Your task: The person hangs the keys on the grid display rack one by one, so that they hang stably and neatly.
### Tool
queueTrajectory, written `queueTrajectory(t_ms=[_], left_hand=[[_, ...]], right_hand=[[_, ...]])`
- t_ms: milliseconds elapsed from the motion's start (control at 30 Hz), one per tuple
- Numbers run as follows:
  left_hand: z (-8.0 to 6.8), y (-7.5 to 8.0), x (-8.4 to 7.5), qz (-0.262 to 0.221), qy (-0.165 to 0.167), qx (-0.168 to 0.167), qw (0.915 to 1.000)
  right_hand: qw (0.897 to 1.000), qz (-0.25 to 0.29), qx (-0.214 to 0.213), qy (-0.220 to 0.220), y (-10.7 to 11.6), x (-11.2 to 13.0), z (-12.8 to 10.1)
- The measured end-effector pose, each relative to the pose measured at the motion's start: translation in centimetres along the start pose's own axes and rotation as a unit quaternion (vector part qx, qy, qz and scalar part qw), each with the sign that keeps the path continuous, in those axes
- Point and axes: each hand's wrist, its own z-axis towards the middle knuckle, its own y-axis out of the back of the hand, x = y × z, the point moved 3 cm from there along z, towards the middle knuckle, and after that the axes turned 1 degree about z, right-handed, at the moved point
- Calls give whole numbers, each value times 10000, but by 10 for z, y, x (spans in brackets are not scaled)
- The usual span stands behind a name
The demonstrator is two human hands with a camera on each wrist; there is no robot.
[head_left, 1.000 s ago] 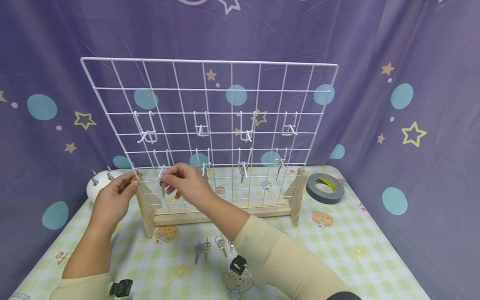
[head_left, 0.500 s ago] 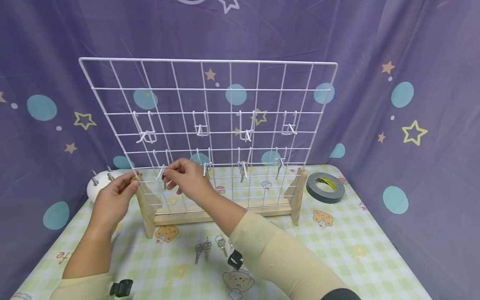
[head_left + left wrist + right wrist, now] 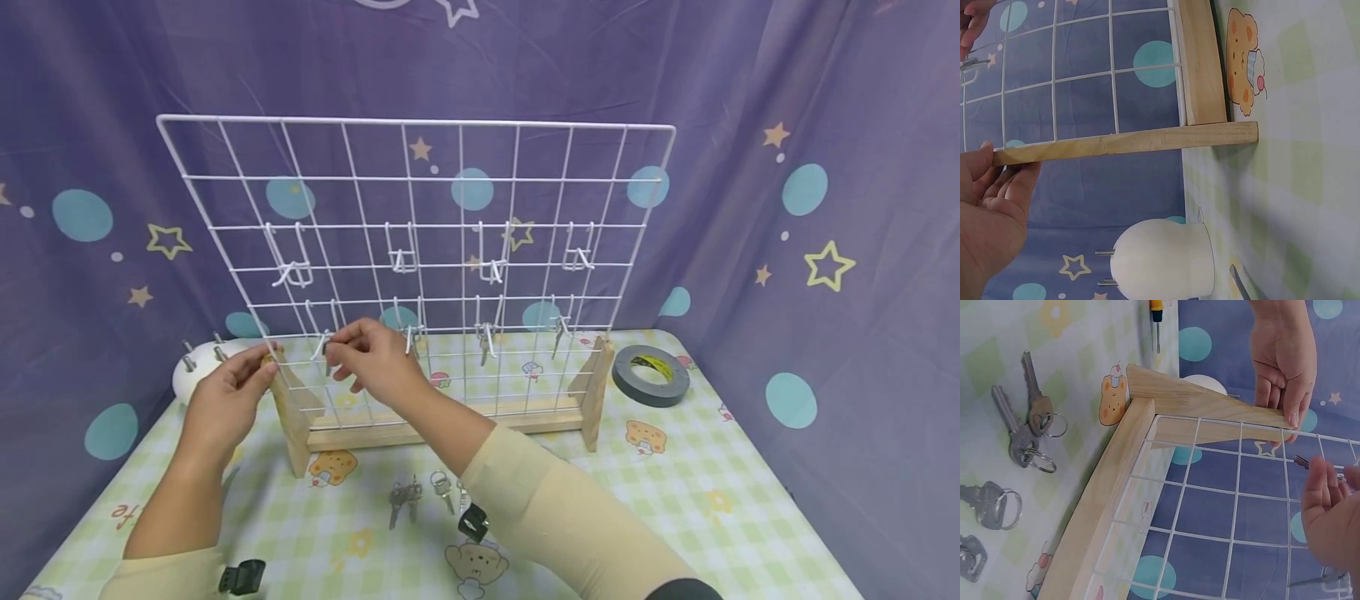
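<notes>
Up at the lower-left hook (image 3: 322,342) of the white wire grid (image 3: 420,250), the right hand (image 3: 375,360) pinches a small key (image 3: 1301,462) between thumb and fingertips, fingers curled close round it. Head view shows only a dark sliver of key at the fingertips; right wrist view shows its metal blade poking out past the fingers, against the grid wire.

Left hand (image 3: 225,400) grips the top of the wooden end post (image 3: 288,417) at the grid's left side, fingers bent over it (left wrist view shows thumb and fingers lying along the wood (image 3: 1129,142); right wrist view shows the same grip from the other side (image 3: 1282,359)).

Keys (image 3: 420,496) lie loose on the checked cloth (image 3: 675,483) in front of the stand; the right wrist view shows them on rings (image 3: 1022,434). Behind the left post sits a white rounded holder with metal pins (image 3: 1163,259), largely hidden by the hand in head view. A screwdriver tip (image 3: 1157,319) shows only in the right wrist view. Grey tape roll (image 3: 649,375) lies right of the stand.
</notes>
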Motion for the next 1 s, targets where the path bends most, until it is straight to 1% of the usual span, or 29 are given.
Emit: queueTrajectory(t_ms=[133, 300, 433, 533, 600, 833, 933, 1000], left_hand=[[0, 0, 0, 14, -8, 24, 10000], [0, 0, 0, -28, -33, 28, 10000], [0, 0, 0, 5, -41, -20, 10000], [-1, 1, 0, 38, -66, -35, 10000], [-1, 1, 0, 50, -75, -29, 10000], [-1, 0, 1, -33, -115, -41, 9999], [-1, -1, 0, -53, -107, -49, 9999], [-1, -1, 0, -56, -107, -57, 9999]], right_hand=[[9992, -15, 406, 6, 4, -4, -11], [9960, -81, 892, -39, 17, -13, -28], [9925, -22, 1201, -209, 31, -26, -40], [9902, 18, 1347, -360, 42, -38, -49], [9896, 12, 1364, -454, 51, -46, -55], [9888, 63, 1211, -874, 81, -71, -71], [9880, -46, 1236, -927, 93, -80, -78], [9866, -242, 1266, -1000, 100, -86, -82]])
